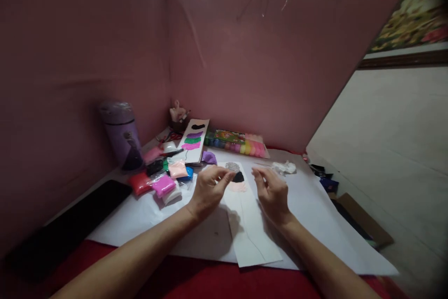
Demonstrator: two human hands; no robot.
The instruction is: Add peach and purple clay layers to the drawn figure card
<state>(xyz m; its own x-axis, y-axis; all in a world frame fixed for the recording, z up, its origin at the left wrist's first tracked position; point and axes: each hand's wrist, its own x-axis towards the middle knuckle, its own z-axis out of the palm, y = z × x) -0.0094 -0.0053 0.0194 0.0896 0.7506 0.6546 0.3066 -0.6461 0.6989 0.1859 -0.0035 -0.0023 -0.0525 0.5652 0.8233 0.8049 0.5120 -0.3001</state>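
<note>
Paper strip (257,245) on the white sheet (315,229), running from the middle of the sheet down to its near edge; a thin pencil-like line runs along its bare lower part. At its far end, three color patches in order: gray (232,167), black (238,177), peach (238,187).

Left hand (210,191): beside the patches, thumb and forefinger brought together at the tips; cannot tell whether anything is pinched between. Right hand (272,192): over the strip's right side, fingertips drawn close to the thumb; cannot tell whether it grasps anything.

Just beyond the strip: purple lump (209,157). Toward the sheet's far edge: tray of colored clay (252,147) with a printed picture label, lettering too small to read; left of it, a swatch card (194,155) with black, purple, green and pink bands. Near the right edge: crumpled white tissue (285,167).

Toward the left edge: heap of packets, including red (140,183), magenta (163,185) and peach (178,169). Beyond them, purple bottle (122,135) bearing a printed figure in a dress. At the near left corner: black slab (84,215).
</note>
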